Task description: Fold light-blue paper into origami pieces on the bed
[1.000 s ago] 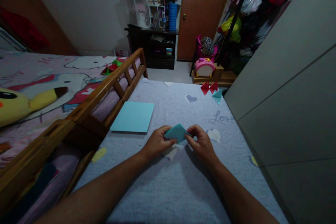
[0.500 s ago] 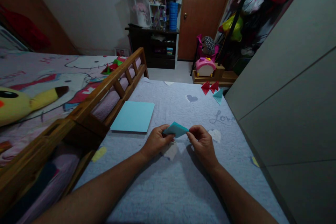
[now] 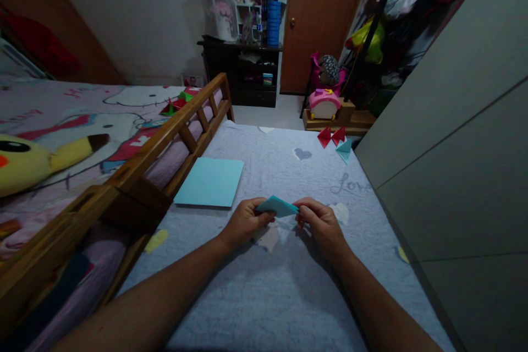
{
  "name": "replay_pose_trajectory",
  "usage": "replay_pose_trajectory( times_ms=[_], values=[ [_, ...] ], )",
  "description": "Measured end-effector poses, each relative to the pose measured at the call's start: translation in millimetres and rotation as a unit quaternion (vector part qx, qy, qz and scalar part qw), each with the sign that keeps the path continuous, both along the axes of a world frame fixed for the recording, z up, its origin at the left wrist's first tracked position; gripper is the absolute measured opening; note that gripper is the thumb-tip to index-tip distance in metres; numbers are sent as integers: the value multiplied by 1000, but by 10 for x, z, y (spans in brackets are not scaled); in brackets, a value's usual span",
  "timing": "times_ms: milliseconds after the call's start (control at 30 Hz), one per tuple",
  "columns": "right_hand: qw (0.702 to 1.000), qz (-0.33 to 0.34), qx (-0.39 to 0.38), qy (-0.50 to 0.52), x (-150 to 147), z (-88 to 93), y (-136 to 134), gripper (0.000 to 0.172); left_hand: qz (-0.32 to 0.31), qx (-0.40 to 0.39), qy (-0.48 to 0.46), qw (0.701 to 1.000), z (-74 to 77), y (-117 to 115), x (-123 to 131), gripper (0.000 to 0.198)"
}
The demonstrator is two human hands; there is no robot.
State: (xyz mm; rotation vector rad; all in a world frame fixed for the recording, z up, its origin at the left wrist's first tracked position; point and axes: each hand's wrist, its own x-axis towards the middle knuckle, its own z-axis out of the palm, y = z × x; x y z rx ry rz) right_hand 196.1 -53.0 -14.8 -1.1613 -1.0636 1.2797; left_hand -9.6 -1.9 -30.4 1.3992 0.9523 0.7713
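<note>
A small folded piece of teal paper (image 3: 277, 206) is held just above the grey-blue bedsheet (image 3: 264, 297). My left hand (image 3: 244, 221) pinches its left end, fingers closed on it. My right hand (image 3: 322, 224) pinches its right corner, thumb and fingers pressed together. A flat stack of light blue square paper (image 3: 209, 182) lies on the sheet to the left, ahead of my left hand. Three finished folded pieces, two red (image 3: 331, 136) and one teal (image 3: 344, 149), lie at the far right of the bed.
A wooden bed rail (image 3: 165, 137) runs along the left, with a second bed and a yellow plush toy (image 3: 37, 159) beyond it. A grey wardrobe (image 3: 454, 137) stands close on the right. A dark shelf unit (image 3: 243, 74), a door (image 3: 317, 22) and toys are at the back.
The folded paper has been tipped from facing me to lying nearly flat and edge-on. Both hands kept their pinch and shifted slightly.
</note>
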Motion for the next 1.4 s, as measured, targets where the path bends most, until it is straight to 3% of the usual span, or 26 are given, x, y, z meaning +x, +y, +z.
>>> replay_pose_trajectory(
  times_ms=[300, 667, 1000, 1233, 1400],
  values=[
    [999, 15, -22, 20, 10, -22, 13, 22, -18, 33, -20, 999, -3, 7, 4, 15],
    [997, 13, -60, 47, 2, -8, 21, 28, -66, 91, 38, 993, 62, -21, -23, 18],
    [993, 37, -92, 71, 5, -12, 8, 31, -52, 91, 55, 993, 105, -19, -23, 14],
    [997, 36, -65, 15, 9, 7, 15, 24, -59, 111, 66, 990, 59, -10, -28, 20],
    [997, 39, -66, 13, 5, 16, 26, 24, -57, 72, 21, 996, -1, -9, -42, 35]
  ],
)
